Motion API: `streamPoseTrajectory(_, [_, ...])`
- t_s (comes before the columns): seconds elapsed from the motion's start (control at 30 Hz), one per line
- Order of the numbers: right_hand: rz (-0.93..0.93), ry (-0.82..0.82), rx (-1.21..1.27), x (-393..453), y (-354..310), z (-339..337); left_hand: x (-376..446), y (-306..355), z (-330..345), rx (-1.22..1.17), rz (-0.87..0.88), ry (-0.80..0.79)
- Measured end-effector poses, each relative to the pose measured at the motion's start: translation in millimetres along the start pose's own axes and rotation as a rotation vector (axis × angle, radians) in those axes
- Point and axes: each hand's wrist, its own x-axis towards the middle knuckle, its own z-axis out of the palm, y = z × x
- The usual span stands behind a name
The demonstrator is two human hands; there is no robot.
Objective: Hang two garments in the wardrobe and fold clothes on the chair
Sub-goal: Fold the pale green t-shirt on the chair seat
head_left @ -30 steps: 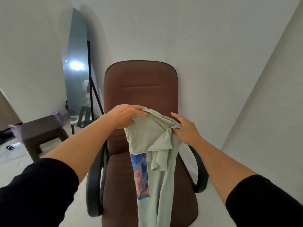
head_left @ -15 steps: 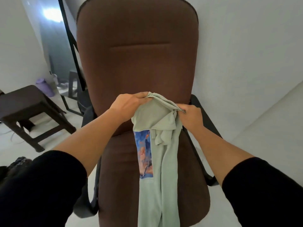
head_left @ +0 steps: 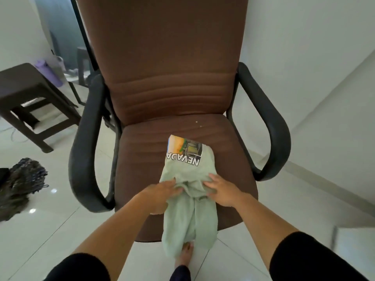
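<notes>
A pale green T-shirt (head_left: 188, 216) with a printed "NEVADA" panel lies in a narrow folded strip on the seat of the brown office chair (head_left: 142, 151). Its far end with the print rests mid-seat and its near end hangs over the seat's front edge. My left hand (head_left: 162, 191) grips the shirt's left edge at the middle. My right hand (head_left: 221, 189) presses on the right edge at the same height. The wardrobe is out of view.
Black armrests (head_left: 85, 142) flank the seat on both sides. A dark stool (head_left: 24, 94) stands at the left, a purple bottle (head_left: 48, 74) behind it. A dark heap of clothes (head_left: 22, 183) lies on the white tiled floor at left. My bare foot (head_left: 184, 254) is under the shirt.
The shirt went from being held up in front of the backrest down onto the seat. Both hands lowered with it, and the printed end now lies flipped away from me.
</notes>
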Motion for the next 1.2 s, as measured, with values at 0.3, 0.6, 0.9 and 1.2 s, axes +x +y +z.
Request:
streamPoseTrajectory(0.3, [0.353,0.412,0.7,60,25,-4,75,-26,-6,-0.648,-0.364,0.662])
streamPoseTrajectory(0.6, [0.211,0.389,0.775,136,24,-49,149,-67,-72,-0.977,-0.436,0.626])
streamPoseTrajectory(0.9, [0.343,0.631,1.14,215,16,-99,201,-113,-117,-1.384,-0.651,0.741])
streamPoseTrajectory(1.2, [0.217,0.215,0.206,234,29,-100,226,-141,-95,-0.683,-0.301,0.35])
